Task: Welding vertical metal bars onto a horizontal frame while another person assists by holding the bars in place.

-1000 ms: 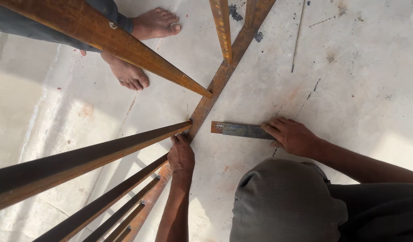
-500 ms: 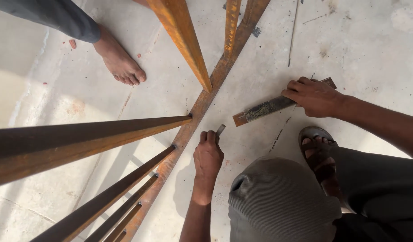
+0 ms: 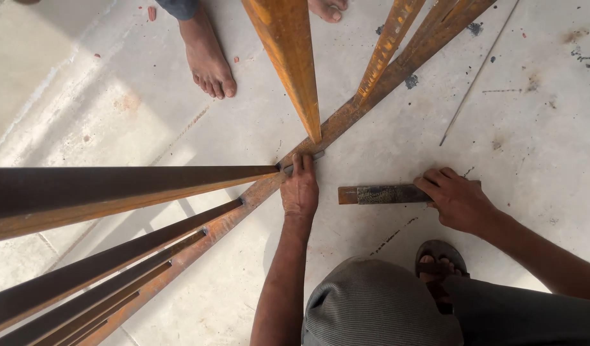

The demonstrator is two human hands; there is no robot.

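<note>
Concrete floor (image 3: 147,122) carries a rusty steel frame (image 3: 397,83) whose upright bars are already joined to a long base strip. Left hand (image 3: 299,189) presses fingertips on that strip at one joint. Right hand (image 3: 458,202) wraps a rusty flat tool (image 3: 381,194) lying just beside; work there looks unfinished.

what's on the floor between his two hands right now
In the head view, a short flat bar lies there: the right hand grips one end, its rusty end points toward the left hand, and bare concrete floor separates them.
</note>
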